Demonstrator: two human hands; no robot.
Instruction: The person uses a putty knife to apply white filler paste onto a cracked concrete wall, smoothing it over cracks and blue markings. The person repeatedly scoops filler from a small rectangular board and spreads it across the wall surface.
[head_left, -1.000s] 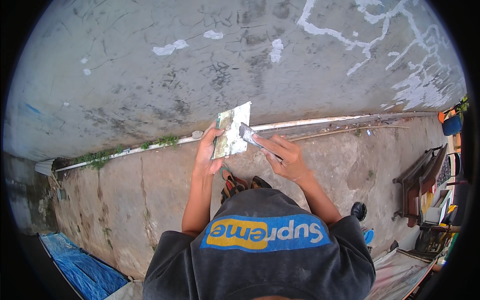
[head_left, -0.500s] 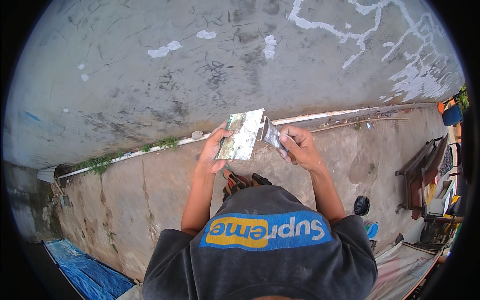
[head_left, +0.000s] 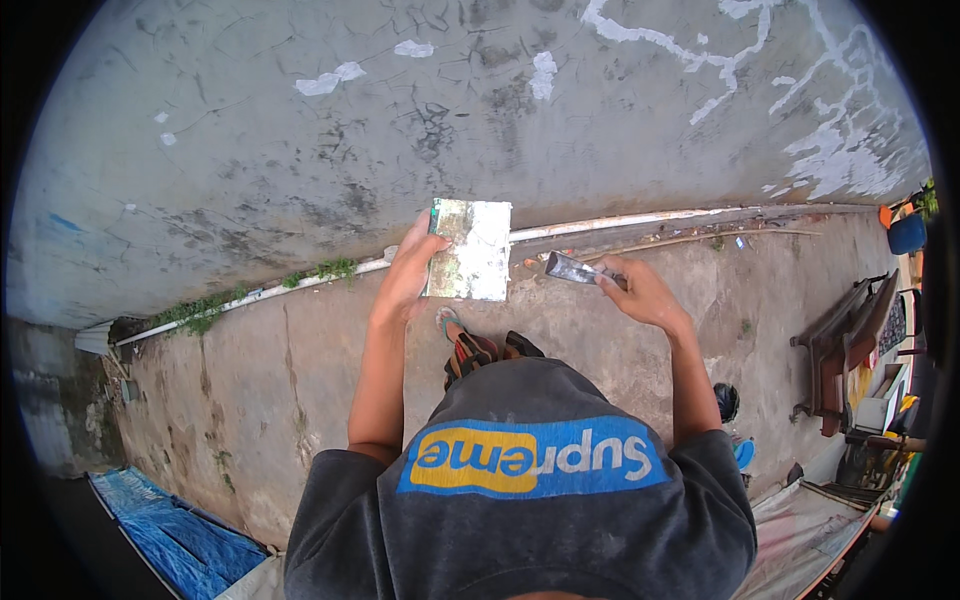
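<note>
In my left hand point(head_left: 409, 268) is a flat rectangular board point(head_left: 478, 250), its pale face smeared with whitish paste. The thumb presses on the board's left edge while the other fingers are partly behind it. My right hand point(head_left: 640, 291) grips a putty knife point(head_left: 572, 268) by its handle, the fingers wrapped round it. The knife's dark, smeared blade points left toward the board, with a gap between the two. Beyond both hands rises a grey plastered wall point(head_left: 270, 160) with cracks and white filler patches point(head_left: 330, 78).
A white pipe point(head_left: 620, 222) runs along the wall's foot, with weeds point(head_left: 335, 269) beside it. Wooden furniture point(head_left: 850, 340) and a blue container point(head_left: 906, 233) stand at the right. A blue tarp point(head_left: 180, 530) lies low at the left, a black bag point(head_left: 727, 402) at the right.
My right hand has drawn the putty knife to the right, away from the board. My left hand has moved slightly left and up, turning the board more upright.
</note>
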